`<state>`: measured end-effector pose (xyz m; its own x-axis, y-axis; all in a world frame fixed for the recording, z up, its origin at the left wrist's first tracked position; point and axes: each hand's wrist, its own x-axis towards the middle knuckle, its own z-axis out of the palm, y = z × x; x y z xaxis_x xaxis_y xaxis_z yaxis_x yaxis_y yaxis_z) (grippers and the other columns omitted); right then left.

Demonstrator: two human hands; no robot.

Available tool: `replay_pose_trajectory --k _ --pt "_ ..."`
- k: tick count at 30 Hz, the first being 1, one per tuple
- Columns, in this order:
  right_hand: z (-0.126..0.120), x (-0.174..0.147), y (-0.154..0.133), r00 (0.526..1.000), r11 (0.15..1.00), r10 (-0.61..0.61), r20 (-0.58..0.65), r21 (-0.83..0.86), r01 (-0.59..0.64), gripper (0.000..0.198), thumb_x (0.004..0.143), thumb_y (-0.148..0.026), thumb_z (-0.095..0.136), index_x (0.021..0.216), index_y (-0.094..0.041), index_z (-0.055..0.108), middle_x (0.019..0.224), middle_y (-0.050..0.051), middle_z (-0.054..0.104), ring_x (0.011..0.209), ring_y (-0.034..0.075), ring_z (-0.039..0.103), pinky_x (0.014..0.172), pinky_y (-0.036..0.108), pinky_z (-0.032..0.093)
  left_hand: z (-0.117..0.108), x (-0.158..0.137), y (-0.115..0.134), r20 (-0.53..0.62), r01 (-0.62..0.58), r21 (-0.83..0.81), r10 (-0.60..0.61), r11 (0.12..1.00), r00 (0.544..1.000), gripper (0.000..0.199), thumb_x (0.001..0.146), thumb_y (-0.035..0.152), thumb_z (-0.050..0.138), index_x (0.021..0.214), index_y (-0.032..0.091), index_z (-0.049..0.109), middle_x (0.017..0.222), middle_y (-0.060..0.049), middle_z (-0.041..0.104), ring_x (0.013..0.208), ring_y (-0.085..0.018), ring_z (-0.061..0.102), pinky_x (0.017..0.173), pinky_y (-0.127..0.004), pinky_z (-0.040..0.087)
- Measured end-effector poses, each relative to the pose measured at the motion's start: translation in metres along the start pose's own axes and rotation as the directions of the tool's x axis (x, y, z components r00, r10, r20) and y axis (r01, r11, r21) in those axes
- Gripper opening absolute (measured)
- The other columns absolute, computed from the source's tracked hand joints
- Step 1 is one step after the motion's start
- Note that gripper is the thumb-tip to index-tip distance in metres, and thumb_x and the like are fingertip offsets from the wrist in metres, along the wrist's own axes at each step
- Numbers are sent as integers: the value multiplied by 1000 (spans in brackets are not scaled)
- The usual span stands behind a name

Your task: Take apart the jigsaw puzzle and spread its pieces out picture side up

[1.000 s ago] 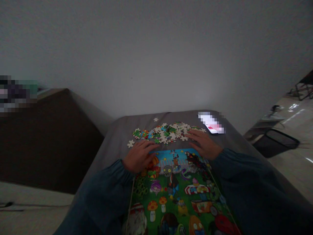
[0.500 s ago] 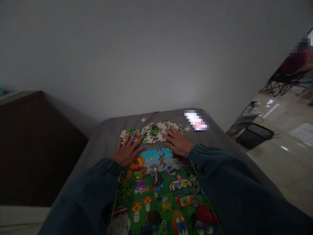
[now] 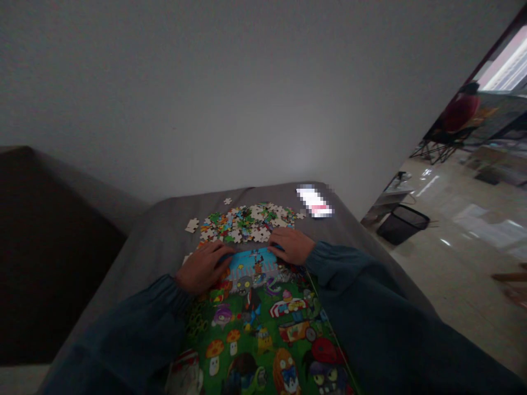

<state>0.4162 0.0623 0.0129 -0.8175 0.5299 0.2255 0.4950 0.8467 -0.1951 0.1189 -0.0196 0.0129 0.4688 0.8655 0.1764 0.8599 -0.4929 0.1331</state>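
A puzzle board (image 3: pixel 263 291) with a bright cartoon picture of zombies and plants lies in front of me. My left hand (image 3: pixel 205 265) is bent over its far left corner, with the fingers curled down at the edge. At the far right corner my right hand (image 3: pixel 291 245) is curled in the same way, its thumb on the picture. Both hands appear to grip the board; their fingertips are partly hidden. Just beyond the far edge lies a heap of loose jigsaw pieces (image 3: pixel 247 222), some picture side up, others showing pale backs.
Single jigsaw pieces lie apart, one at the left (image 3: pixel 192 225) and one at the back (image 3: pixel 228 201). A lit phone (image 3: pixel 314 201) rests at the back right of the grey-covered table (image 3: pixel 144 247). A wall (image 3: pixel 247 99) stands behind; a black basket (image 3: pixel 403 224) is on the right.
My hands have drawn back from the jigsaw pieces to the board's far edge, and their spread fingers have curled. The whole view has shifted slightly, with things appearing further left.
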Motion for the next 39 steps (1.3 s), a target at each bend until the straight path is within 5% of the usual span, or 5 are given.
replay_pose_trajectory --k 6,17,26,31,39 --pt "-14 9 5 999 1000 19 -46 -11 -20 12 99 -21 57 98 -16 68 96 9 70 87 18 62 79 29 45 -9 8 2 -95 -24 68 31 997 995 38 104 39 39 117 21 69 110 -10 73 101 -25 68 91 -40 54" --pt "-40 70 27 958 980 175 -228 -57 -193 33 106 -32 43 98 -15 70 83 8 71 73 20 59 71 32 40 -86 53 -66 -301 145 181 -85 973 950 36 101 34 33 96 20 66 95 -11 69 92 -25 62 89 -39 47" --pt "6 40 1 980 999 14 -200 -45 -23 36 101 -34 58 132 -17 63 132 13 63 125 25 52 110 43 38 -27 22 -8 -175 27 130 -4 991 985 41 106 39 30 97 20 65 98 -9 70 95 -24 63 89 -37 49" --pt "24 34 10 990 999 -23 -137 -33 19 31 102 -38 57 126 -23 70 133 11 61 125 28 48 106 47 39 -7 6 1 -75 21 92 -14 996 997 38 106 35 31 96 22 65 97 -8 72 91 -23 67 85 -35 51" --pt "23 41 12 985 999 -11 -174 -31 6 32 107 -36 46 104 -20 73 115 9 68 112 25 50 102 43 38 2 26 -11 17 100 89 -102 991 995 37 104 36 33 90 21 64 87 -8 76 76 -25 70 67 -34 48"
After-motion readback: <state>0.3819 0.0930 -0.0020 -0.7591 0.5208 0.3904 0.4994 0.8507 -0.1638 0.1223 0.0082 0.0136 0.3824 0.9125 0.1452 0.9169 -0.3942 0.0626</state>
